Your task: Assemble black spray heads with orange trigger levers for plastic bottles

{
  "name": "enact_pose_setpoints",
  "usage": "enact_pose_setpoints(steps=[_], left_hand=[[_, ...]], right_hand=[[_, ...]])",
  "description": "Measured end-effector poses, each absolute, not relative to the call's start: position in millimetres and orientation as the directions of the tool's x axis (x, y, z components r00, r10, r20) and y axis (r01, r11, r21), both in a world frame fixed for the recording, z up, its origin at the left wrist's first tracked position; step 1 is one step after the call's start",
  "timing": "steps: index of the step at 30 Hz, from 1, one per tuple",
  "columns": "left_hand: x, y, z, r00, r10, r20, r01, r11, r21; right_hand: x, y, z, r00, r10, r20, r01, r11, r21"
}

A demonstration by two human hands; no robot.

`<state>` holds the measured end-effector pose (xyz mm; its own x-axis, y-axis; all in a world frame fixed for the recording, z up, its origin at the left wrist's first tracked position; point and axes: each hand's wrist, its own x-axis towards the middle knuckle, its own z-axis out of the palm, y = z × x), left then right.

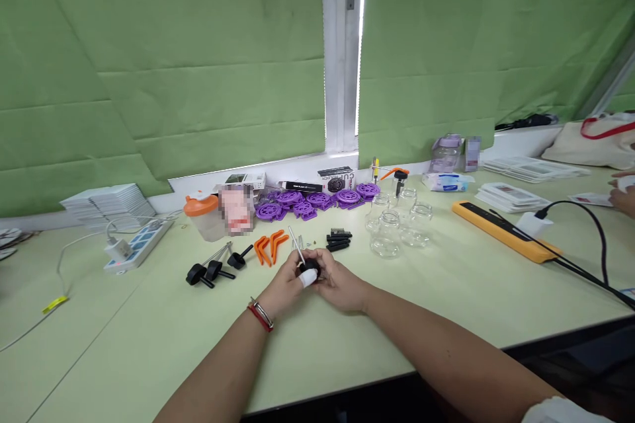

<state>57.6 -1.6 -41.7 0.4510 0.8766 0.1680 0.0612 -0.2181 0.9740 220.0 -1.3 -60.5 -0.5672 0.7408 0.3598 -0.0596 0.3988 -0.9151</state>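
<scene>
Currently both hands meet at frame centre over the pale green table (149, 344). Left hand (285, 287) and right hand (340, 284) have fingers curled tight around a small black part (311, 267) with a thin metal rod sticking up-left. Orange clips (269, 246) sit just above, black pieces (214, 271) left of centre, glass jars (394, 225) right of centre, purple wheels (317, 201) behind.

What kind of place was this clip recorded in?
Probably a small assembly workstation by a curtained window. Batches of like parts lie on the long table: purple wheels, orange clips, glass jars. Both hands hold a small black part.
</scene>
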Motion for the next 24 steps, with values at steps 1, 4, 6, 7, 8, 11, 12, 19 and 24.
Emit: enact_pose_setpoints(steps=[1, 4, 6, 7, 8, 11, 12, 19, 24], left_hand=[[56, -1, -40, 0.438, 0.886, 0.151, 0.044, -0.188, 0.981], [51, 2, -35, 0.347, 0.933, 0.098, 0.008, -0.107, 0.994], [45, 5, -31, 0.262, 0.963, 0.057, -0.033, -0.05, 0.998], [42, 6, -30, 0.221, 0.975, 0.031, -0.06, -0.018, 0.998], [38, 7, -28, 0.187, 0.982, 0.002, -0.088, 0.015, 0.996], [27, 9, -28, 0.144, 0.987, -0.068, -0.137, 0.088, 0.987], [24, 10, -28, 0.148, 0.985, -0.083, -0.137, 0.104, 0.985], [23, 15, -37, 0.168, 0.956, -0.24, 0.084, 0.229, 0.97], [20, 16, -39, 0.213, 0.956, -0.201, 0.169, 0.167, 0.972]], right_hand=[[220, -1, -61, -0.568, 0.747, 0.344, -0.061, 0.379, -0.923], [222, 3, -64, -0.5, 0.815, 0.294, 0.029, 0.355, -0.934], [228, 8, -65, -0.392, 0.878, 0.275, 0.154, 0.358, -0.921], [232, 11, -66, -0.327, 0.901, 0.283, 0.226, 0.366, -0.903], [235, 15, -66, -0.267, 0.914, 0.306, 0.297, 0.38, -0.876], [244, 27, -66, -0.162, 0.903, 0.397, 0.503, 0.422, -0.755], [245, 31, -65, -0.156, 0.9, 0.407, 0.562, 0.419, -0.713], [234, 61, -54, -0.257, 0.899, 0.356, 0.803, 0.403, -0.439], [223, 88, -50, -0.289, 0.914, 0.285, 0.878, 0.372, -0.302]])
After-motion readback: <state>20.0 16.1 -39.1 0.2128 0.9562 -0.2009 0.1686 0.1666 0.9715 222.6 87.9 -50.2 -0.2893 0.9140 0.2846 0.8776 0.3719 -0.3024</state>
